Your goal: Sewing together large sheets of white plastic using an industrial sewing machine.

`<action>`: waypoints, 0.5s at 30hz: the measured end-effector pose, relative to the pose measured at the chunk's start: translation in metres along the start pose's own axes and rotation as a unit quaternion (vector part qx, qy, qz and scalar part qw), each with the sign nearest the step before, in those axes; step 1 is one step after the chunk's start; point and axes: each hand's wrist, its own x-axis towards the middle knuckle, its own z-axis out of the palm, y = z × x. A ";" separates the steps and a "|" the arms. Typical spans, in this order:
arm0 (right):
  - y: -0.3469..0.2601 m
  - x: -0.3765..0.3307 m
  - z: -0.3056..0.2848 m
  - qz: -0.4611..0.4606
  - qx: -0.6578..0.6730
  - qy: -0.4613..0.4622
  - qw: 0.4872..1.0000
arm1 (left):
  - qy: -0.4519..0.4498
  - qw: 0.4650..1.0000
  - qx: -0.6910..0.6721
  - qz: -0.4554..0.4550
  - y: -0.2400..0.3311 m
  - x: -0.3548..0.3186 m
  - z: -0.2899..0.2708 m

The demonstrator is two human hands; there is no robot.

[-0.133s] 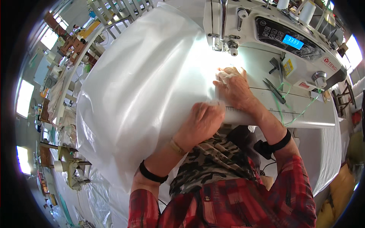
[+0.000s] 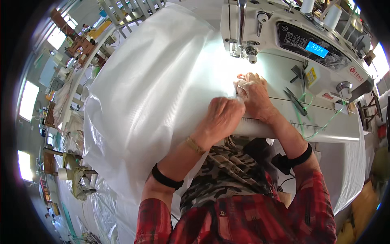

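Observation:
A large sheet of white woven fabric (image 2: 150, 93) lies across the sewing table and hangs off its left side. My left hand (image 2: 222, 116) is curled down on the fabric's near edge, pinching it. My right hand (image 2: 254, 94) rests just beyond it, fingers pressed on the folded edge of the same fabric. Both hands sit a short way in front of the needle and presser foot (image 2: 235, 51) of the white sewing machine (image 2: 308, 44).
Scissors (image 2: 295, 101) and green thread lie on the table right of my right hand. A ruler strip (image 2: 284, 124) runs along the table's near edge. Thread cones (image 2: 333, 14) stand on the machine. Other machines and workbenches (image 2: 77, 175) stand at the left.
Both hands stay on the fabric edge; my left hand has closed in slightly toward my right.

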 end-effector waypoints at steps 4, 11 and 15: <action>0.016 -0.001 0.010 -0.023 -0.020 0.006 1.000 | -0.253 0.951 -0.087 -0.156 -0.011 0.052 -0.002; 0.001 0.000 -0.003 0.013 0.006 0.008 1.000 | -0.124 0.974 -0.048 -0.184 -0.027 0.055 0.032; 0.006 0.002 0.005 0.000 -0.020 0.027 0.999 | -0.158 0.946 -0.072 -0.275 -0.034 0.062 0.030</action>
